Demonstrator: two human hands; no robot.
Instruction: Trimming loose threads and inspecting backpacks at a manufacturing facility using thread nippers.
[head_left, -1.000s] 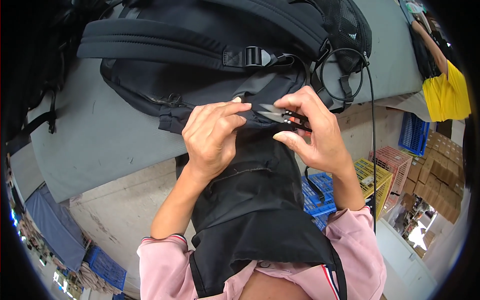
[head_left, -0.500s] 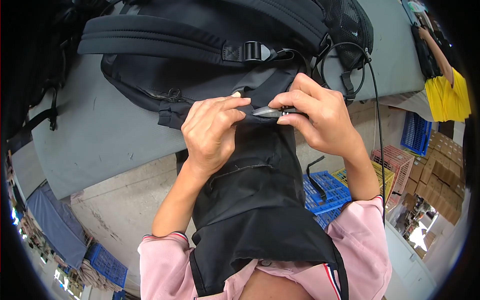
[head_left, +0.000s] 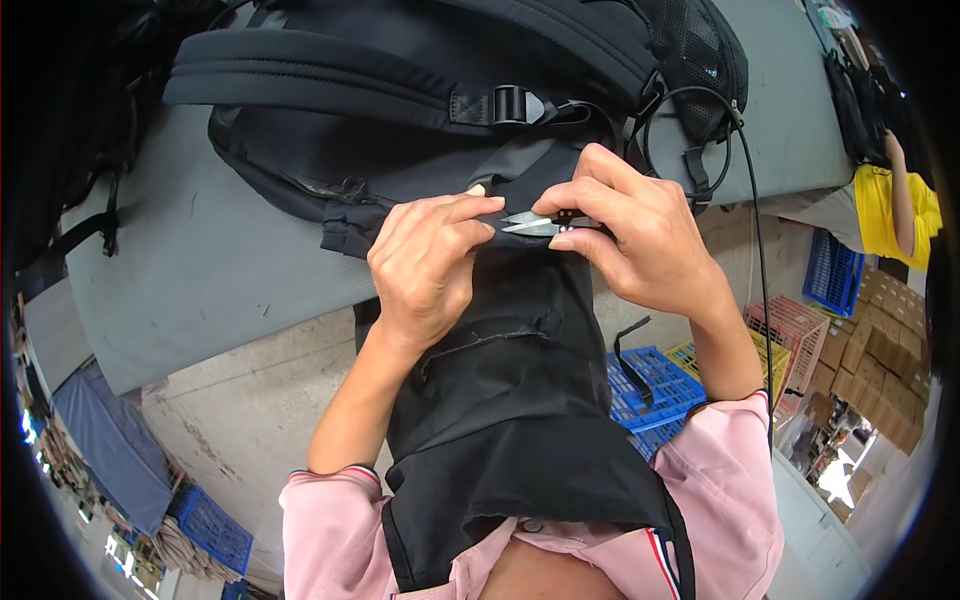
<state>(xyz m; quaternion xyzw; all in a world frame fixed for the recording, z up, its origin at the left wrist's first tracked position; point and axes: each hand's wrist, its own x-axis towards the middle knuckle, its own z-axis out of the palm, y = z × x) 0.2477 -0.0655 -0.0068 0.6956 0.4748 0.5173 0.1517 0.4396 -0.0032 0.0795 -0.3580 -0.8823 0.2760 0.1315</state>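
The blades of my snips (head_left: 538, 229) now stand slightly apart; half a second ago they lay almost together. My right hand (head_left: 645, 240) is clamped on them between thumb and fingers, blades pointing left, just beside the fingertips of my left hand (head_left: 425, 262). Those fingertips are at the black backpack (head_left: 330, 150); I can't tell whether they pinch its cloth. The backpack lies along the near edge of the table (head_left: 200, 290), snips over its near side.
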